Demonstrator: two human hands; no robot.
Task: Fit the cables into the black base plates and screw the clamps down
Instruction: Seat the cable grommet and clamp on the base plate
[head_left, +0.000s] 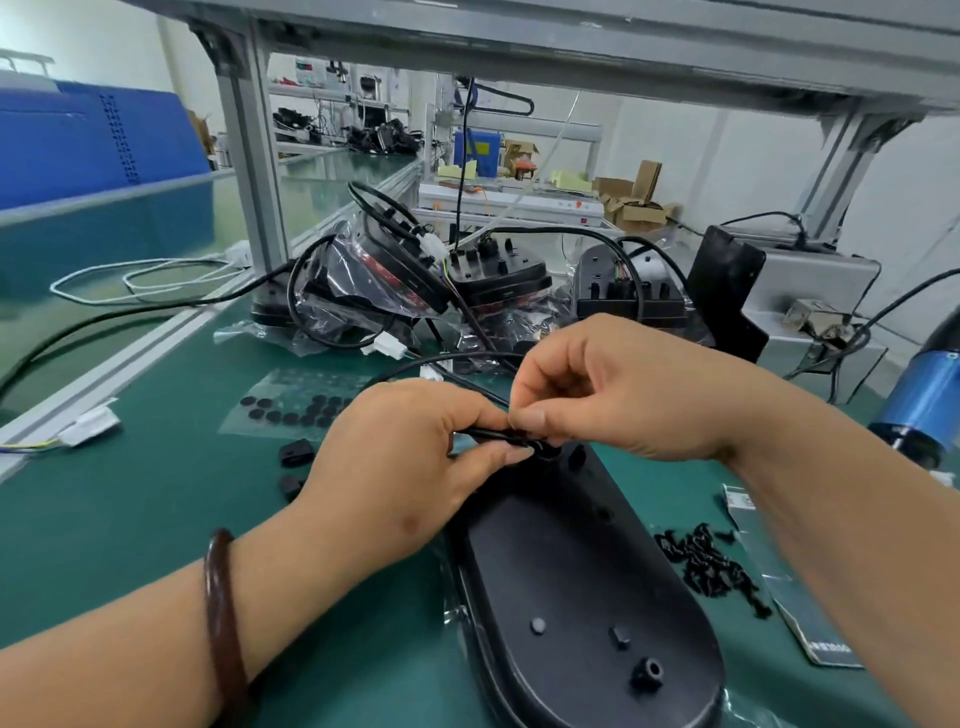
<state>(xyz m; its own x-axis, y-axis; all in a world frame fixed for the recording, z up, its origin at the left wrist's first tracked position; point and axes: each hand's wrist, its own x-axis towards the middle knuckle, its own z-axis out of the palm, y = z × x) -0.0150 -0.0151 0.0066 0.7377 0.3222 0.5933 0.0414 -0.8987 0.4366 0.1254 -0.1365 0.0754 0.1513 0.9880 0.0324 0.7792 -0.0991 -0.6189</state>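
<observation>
Step in hand: fitting the cable, with clamping not yet begun on this plate.

Your left hand (410, 462) pinches the black cable (480, 433) between thumb and forefinger at frame centre. Your right hand (623, 395) closes thumb and fingertips on the same cable just beside it, directly over the top end of the base plate (571, 582). The plate lies flat on the worktop (156, 519) at lower centre. The cable appears to meet an opening at the plate's top end, but your fingers cover the spot, so I cannot tell whether it is seated.

I see no clamp on the plate. Two small black parts (296, 453), probably clamps, lie on the worktop left of your left hand. The screws (711, 569) are heaped right of the plate. Other units (498, 270) with cables attached stand at upper centre.

Judgement: the next move calls for pressing the cable fully home, pinning it with one hand, and freeing the other for a clamp. The cable looks springy and may lift out once you let go.
</observation>
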